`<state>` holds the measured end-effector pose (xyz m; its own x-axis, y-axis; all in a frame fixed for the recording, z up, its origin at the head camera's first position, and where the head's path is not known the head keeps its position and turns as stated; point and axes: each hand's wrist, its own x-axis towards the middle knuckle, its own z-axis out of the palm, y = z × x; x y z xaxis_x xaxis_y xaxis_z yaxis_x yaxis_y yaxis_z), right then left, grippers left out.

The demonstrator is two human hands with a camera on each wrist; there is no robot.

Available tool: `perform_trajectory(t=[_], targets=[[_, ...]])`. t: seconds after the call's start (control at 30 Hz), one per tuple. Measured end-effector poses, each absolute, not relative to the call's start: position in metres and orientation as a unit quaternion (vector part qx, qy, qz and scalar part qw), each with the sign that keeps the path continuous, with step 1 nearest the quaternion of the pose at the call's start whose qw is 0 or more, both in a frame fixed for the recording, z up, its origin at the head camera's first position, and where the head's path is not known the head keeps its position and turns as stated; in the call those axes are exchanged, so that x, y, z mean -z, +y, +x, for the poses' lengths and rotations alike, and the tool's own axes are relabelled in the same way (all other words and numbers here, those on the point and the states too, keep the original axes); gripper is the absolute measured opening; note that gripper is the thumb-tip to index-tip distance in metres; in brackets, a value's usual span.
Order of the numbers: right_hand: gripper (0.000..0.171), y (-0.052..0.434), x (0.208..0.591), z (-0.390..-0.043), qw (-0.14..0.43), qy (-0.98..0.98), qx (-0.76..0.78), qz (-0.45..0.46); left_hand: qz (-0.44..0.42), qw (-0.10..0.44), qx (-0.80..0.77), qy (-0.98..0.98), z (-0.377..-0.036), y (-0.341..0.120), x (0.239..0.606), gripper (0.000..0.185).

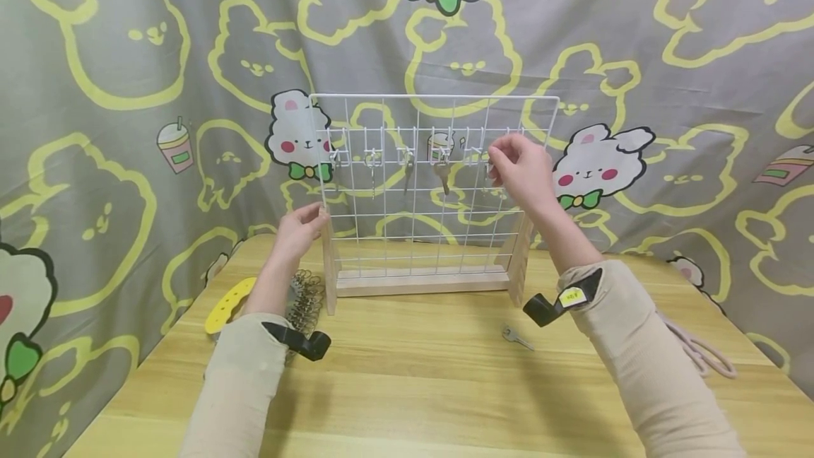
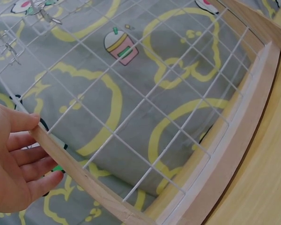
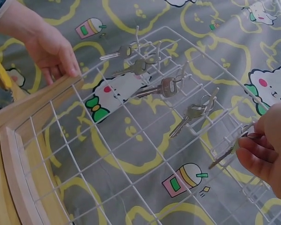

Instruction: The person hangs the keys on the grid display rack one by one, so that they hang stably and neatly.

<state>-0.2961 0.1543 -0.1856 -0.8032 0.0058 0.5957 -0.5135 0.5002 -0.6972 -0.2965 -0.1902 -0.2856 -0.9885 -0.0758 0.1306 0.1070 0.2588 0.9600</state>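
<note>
Light wood desk (image 1: 413, 373) with a grey bunny-print curtain (image 1: 127, 90) draped all round it. A white wire rack (image 1: 432, 182) on a wooden base stands mid-desk with keys along one row. Left hand (image 1: 299, 228) rests relaxed fingers on the rack's left post; right hand (image 1: 521, 165) pinches a key (image 3: 227, 153) at a hook. A spare key (image 1: 516, 337), a pile of rings (image 1: 305, 295), a yellow holed piece (image 1: 230, 304) and pink cord (image 1: 699, 352) lie around.

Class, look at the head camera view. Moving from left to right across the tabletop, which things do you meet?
Yellow perforated tool → bunch of key rings → wire grid rack in its wooden base → loose key → pink cord.
</note>
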Motion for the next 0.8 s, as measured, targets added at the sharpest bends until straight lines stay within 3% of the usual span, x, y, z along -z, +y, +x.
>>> perform_trajectory(t=[0.47, 0.8], targets=[[0.019, 0.160, 0.202, -0.295, 0.223, -0.854, -0.448, 0.144, -0.012, 0.075, 0.613, -0.787, -0.294, -0.190, 0.284, 0.052], [0.025, 0.180, 0.236, -0.287, 0.166, -0.871, -0.436, 0.153, -0.018, 0.075, 0.609, -0.790, -0.293, -0.189, 0.283, 0.052]])
